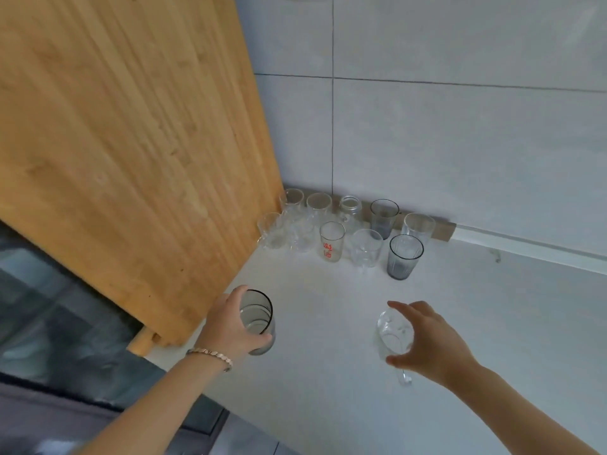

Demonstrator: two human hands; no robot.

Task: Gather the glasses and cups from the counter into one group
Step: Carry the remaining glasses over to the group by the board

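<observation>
Both arms reach forward: left hand (230,326) clasps a grey glass (258,323), right hand (427,339) a clear glass (392,333).

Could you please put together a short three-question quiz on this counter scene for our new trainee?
1. True or false: the left hand holds a smoky tinted glass.
2. Where does the group of glasses stand? A) in the corner by the wall B) on the wooden board C) in a sink
3. What colour is the print on the printed glass?

Key: 1 true; 2 A; 3 red. For reference, the right hand grips a clear glass.
</observation>
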